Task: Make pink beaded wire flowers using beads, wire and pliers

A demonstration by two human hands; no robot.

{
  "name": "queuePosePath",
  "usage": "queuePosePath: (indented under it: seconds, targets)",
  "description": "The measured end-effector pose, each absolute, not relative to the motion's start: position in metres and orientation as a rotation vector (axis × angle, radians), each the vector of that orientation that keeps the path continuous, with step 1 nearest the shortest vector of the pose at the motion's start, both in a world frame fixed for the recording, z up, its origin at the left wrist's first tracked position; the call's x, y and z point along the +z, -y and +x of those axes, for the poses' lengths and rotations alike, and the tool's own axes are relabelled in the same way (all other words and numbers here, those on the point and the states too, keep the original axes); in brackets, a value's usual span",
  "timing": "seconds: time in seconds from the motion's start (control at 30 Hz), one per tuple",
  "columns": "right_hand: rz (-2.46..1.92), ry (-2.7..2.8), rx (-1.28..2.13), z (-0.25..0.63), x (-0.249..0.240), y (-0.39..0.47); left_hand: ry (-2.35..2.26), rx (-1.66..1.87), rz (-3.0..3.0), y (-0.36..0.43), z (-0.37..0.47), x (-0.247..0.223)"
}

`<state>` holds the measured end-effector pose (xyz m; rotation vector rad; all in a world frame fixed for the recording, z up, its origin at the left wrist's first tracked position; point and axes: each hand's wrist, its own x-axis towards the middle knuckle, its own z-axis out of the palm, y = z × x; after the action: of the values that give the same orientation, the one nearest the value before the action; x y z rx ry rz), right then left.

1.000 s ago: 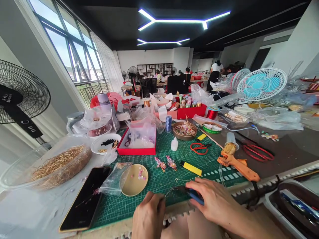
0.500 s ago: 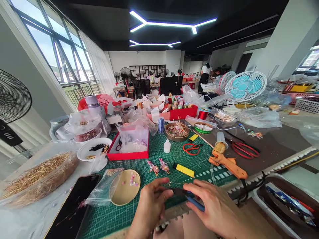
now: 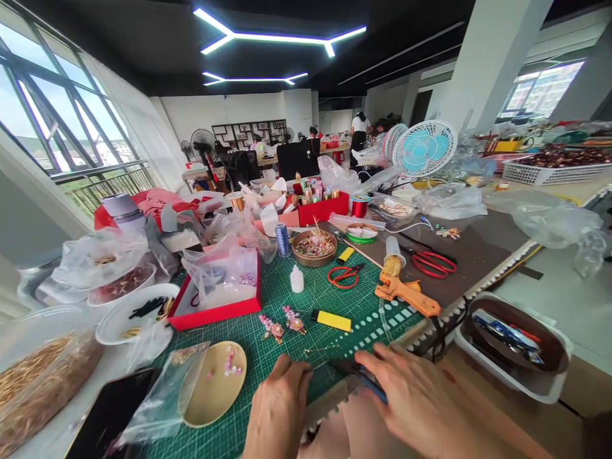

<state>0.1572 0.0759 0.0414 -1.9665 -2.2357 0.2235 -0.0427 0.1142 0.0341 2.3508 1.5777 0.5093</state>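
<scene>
My right hand [image 3: 406, 389] is wrapped around pliers [image 3: 373, 386] with blue handles and dark jaws, which point left at the near edge of the green cutting mat [image 3: 268, 344]. My left hand [image 3: 280, 401] is closed in a pinch, and a thin wire [image 3: 319, 365] runs from its fingertips toward the jaws. Whether the jaws grip the wire is too small to tell. Just beyond lies a fine strand with tiny beads [image 3: 320, 350]. Two pink flower ornaments [image 3: 283, 324] and a yellow lighter [image 3: 332, 319] rest farther up the mat.
Left of my hands are a round dish [image 3: 201, 395] with pink beads, a plastic bag [image 3: 162, 395] and a phone [image 3: 115, 414]. A red box [image 3: 215, 315], white bottle [image 3: 297, 279], bead bowl [image 3: 314, 260], red-handled cutters [image 3: 343, 278] and orange glue gun [image 3: 406, 294] stand beyond.
The view has swung right, so the table items appear farther left. My left hand has turned with its back upward and drawn away from the pliers, showing the wire between.
</scene>
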Motion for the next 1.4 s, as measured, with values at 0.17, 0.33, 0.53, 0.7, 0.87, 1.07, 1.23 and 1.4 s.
queuePosePath:
  seconds: [0.17,0.33,0.53,0.7,0.87,1.07,1.23,1.4]
  targets:
    - [-1.996,2.267,0.148,0.16,0.045,-0.078,-1.55,0.513,2.518,-0.114,-0.046,0.031]
    - [-1.994,2.273,0.152,0.162,0.042,-0.08,-1.577,0.516,2.61,-0.109,-0.053,0.028]
    - [-1.968,2.274,0.113,0.164,0.039,-0.077,-1.604,0.579,2.694,-0.106,-0.057,0.025]
    - [-1.945,2.249,0.107,0.168,0.036,-0.078,-1.574,0.607,2.805,-0.102,-0.06,0.022]
    - [-1.861,2.146,0.1,0.175,0.035,-0.077,-1.52,0.545,2.915,-0.099,-0.065,0.02]
    - [-1.457,2.26,0.132,0.161,0.047,-0.063,-1.403,0.561,2.921,-0.098,-0.07,0.018]
    - [-1.418,2.417,0.135,0.151,0.047,-0.067,-1.366,0.594,2.988,-0.098,-0.072,0.014]
    - [-1.458,2.409,0.197,0.154,0.04,-0.072,-1.356,0.588,3.049,-0.095,-0.076,0.012]
